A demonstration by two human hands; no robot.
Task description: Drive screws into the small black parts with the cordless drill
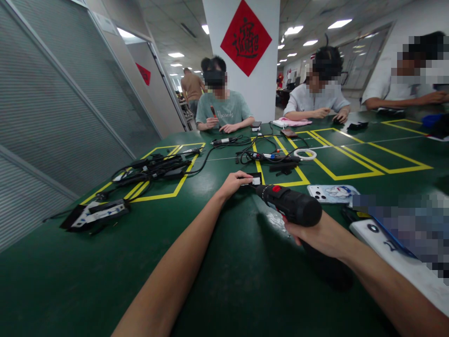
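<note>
A black cordless drill (pixel 293 202) with a red switch is gripped in my right hand (pixel 321 234). Its chuck points left and away from me, and the bit's tip meets or nearly meets a small black case with a white part inside (pixel 257 180). That case lies on the green table (pixel 224 281). My left hand (pixel 234 183) pinches its left side, fingers closed on the edge. Exactly where the bit ends is too small to make out.
A heap of black cables and adapters (pixel 157 166) lies left, near an opened black device (pixel 98 213). More cables (pixel 266 157) and a white ring (pixel 305 154) lie ahead. A phone (pixel 331 193) is to the right. Several people sit across the table.
</note>
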